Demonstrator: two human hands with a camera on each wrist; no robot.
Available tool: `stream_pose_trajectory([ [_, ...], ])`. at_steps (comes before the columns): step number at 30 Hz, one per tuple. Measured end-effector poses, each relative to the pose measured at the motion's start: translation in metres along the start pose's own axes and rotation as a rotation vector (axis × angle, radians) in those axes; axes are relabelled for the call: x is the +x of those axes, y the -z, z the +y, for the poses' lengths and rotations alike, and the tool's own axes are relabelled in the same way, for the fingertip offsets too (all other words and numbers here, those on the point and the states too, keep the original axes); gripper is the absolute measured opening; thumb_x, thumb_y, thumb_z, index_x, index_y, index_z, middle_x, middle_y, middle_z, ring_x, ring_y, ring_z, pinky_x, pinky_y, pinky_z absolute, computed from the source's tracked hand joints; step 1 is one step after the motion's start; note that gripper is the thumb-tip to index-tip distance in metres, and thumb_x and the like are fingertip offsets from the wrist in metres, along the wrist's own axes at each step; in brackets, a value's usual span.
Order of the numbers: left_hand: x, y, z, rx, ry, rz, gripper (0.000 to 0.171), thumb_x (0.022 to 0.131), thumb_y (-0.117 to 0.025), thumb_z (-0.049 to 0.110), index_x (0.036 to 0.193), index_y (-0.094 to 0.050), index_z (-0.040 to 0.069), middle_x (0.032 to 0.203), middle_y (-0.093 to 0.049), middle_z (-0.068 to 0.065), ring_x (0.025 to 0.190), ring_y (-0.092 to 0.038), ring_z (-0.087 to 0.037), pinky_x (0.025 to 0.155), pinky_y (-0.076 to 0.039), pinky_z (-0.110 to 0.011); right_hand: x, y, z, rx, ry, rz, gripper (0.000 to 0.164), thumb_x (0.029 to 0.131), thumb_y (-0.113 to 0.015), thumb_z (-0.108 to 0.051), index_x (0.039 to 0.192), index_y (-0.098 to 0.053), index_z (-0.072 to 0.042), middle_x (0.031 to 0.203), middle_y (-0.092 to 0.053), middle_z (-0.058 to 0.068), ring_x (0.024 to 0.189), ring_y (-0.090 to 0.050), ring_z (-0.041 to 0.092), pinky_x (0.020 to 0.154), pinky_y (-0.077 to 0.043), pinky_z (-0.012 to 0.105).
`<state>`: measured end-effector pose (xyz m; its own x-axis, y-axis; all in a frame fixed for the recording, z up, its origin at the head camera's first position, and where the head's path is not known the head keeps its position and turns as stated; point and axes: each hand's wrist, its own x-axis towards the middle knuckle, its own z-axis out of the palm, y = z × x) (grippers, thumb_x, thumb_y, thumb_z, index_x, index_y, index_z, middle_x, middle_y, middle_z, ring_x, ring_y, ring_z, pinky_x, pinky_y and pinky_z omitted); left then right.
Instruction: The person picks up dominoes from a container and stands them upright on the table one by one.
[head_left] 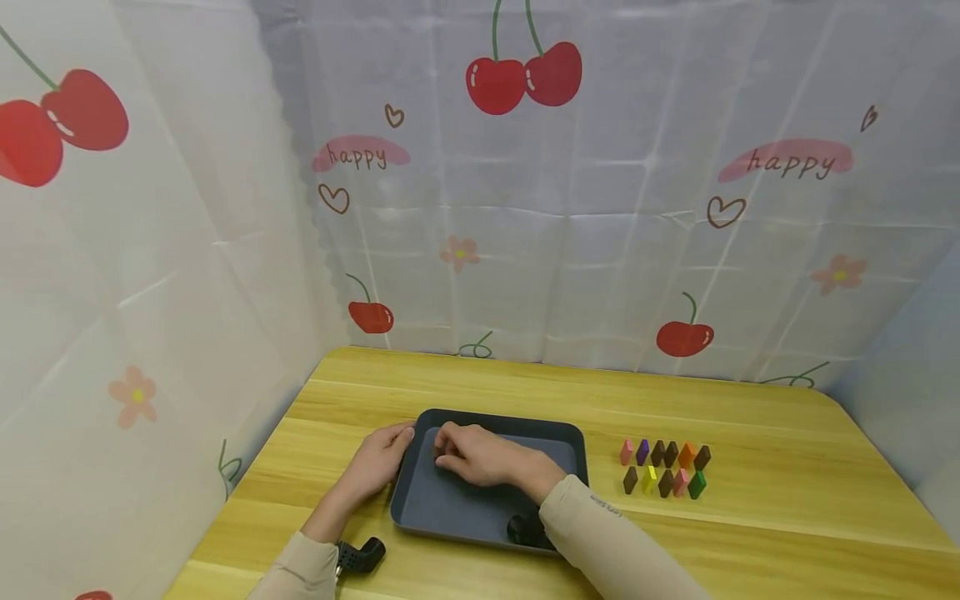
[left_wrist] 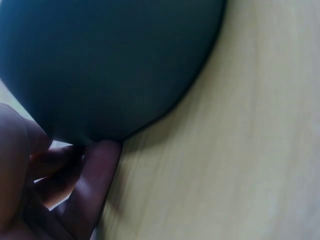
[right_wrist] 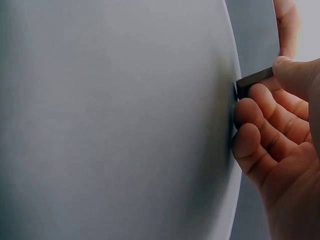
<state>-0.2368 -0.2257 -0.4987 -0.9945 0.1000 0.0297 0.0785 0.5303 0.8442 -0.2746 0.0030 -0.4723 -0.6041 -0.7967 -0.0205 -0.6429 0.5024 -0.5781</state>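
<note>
A dark grey rectangular tray [head_left: 450,504] lies on the wooden table. At its left side my left hand [head_left: 382,458] holds the rim, thumb on top; the left wrist view shows fingers [left_wrist: 97,180] bent against the tray's outer wall. Over the tray's left part is my right hand [head_left: 483,454]. Between thumb and fingers it pinches a small dark domino-like block [right_wrist: 256,76], whose lower end is close to the tray floor in the right wrist view. In the head view that block is hidden by the hand.
Right of the tray, several small upright blocks [head_left: 657,452] stand in two rows on the table [head_left: 787,500], in brown, pink, purple, orange, yellow and green. Black wrist-camera mounts [head_left: 363,556] sit at both wrists. A cherry-printed curtain [head_left: 525,275] hangs behind the table.
</note>
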Motion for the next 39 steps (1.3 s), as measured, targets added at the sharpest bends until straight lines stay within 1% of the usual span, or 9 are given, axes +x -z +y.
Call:
stream_pose_trajectory([
  [5, 0.0, 0.0, 0.0, 0.01, 0.006, 0.002, 0.039, 0.112, -0.046, 0.029, 0.14, -0.066, 0.01, 0.135, -0.069, -0.011, 0.129, -0.062, -0.03, 0.11, -0.05, -0.054, -0.004, 0.005, -0.001, 0.01, 0.008, 0.005, 0.017, 0.108, -0.057, -0.027, 0.122, -0.055, -0.019, 0.103, -0.066, -0.009, 0.083, -0.06, -0.002, 0.076, -0.054, 0.017],
  [10, 0.001, -0.001, 0.0, 0.016, 0.013, 0.007, 0.039, 0.112, -0.046, 0.029, 0.14, -0.066, 0.009, 0.136, -0.068, -0.012, 0.131, -0.061, -0.032, 0.112, -0.049, -0.054, -0.01, 0.012, -0.002, 0.032, 0.016, 0.027, 0.019, 0.108, -0.056, -0.026, 0.124, -0.055, -0.017, 0.11, -0.067, -0.004, 0.089, -0.062, 0.0, 0.08, -0.055, 0.02],
  [15, 0.001, -0.002, -0.001, 0.015, 0.013, -0.001, 0.04, 0.112, -0.046, 0.029, 0.142, -0.064, 0.008, 0.139, -0.066, -0.013, 0.135, -0.059, -0.034, 0.114, -0.047, -0.055, -0.018, 0.017, -0.004, 0.048, 0.001, 0.027, 0.023, 0.108, -0.056, -0.027, 0.127, -0.055, -0.014, 0.114, -0.067, -0.002, 0.092, -0.062, 0.001, 0.082, -0.056, 0.021],
  [20, 0.002, -0.003, -0.003, 0.026, 0.016, -0.005, 0.042, 0.112, -0.045, 0.03, 0.144, -0.061, 0.007, 0.143, -0.064, -0.013, 0.137, -0.057, -0.035, 0.115, -0.047, -0.055, -0.03, 0.024, -0.005, 0.08, -0.029, 0.024, 0.027, 0.108, -0.055, -0.029, 0.13, -0.055, -0.012, 0.116, -0.065, -0.004, 0.09, -0.061, 0.001, 0.08, -0.056, 0.021],
  [25, 0.002, -0.003, -0.005, 0.034, 0.006, 0.002, 0.042, 0.112, -0.046, 0.031, 0.143, -0.062, 0.008, 0.142, -0.065, -0.012, 0.137, -0.056, -0.035, 0.115, -0.046, -0.054, -0.042, 0.033, -0.007, 0.091, -0.029, 0.026, 0.026, 0.109, -0.055, -0.03, 0.128, -0.056, -0.013, 0.112, -0.064, -0.007, 0.086, -0.06, 0.002, 0.077, -0.055, 0.021],
  [32, 0.001, -0.002, -0.005, 0.025, -0.011, 0.006, 0.04, 0.112, -0.046, 0.031, 0.141, -0.065, 0.01, 0.139, -0.067, -0.011, 0.136, -0.058, -0.033, 0.115, -0.047, -0.053, -0.058, 0.039, -0.002, 0.071, -0.029, 0.029, 0.021, 0.108, -0.055, -0.029, 0.124, -0.057, -0.016, 0.109, -0.062, -0.01, 0.079, -0.057, 0.006, 0.072, -0.052, 0.021],
  [39, 0.001, -0.002, -0.005, 0.027, -0.013, 0.004, 0.041, 0.112, -0.046, 0.031, 0.141, -0.064, 0.009, 0.14, -0.066, -0.012, 0.136, -0.058, -0.034, 0.115, -0.047, -0.053, -0.077, 0.045, 0.001, 0.078, -0.038, 0.071, 0.015, 0.107, -0.057, -0.026, 0.12, -0.058, -0.017, 0.105, -0.061, -0.008, 0.073, -0.055, 0.01, 0.067, -0.05, 0.022],
])
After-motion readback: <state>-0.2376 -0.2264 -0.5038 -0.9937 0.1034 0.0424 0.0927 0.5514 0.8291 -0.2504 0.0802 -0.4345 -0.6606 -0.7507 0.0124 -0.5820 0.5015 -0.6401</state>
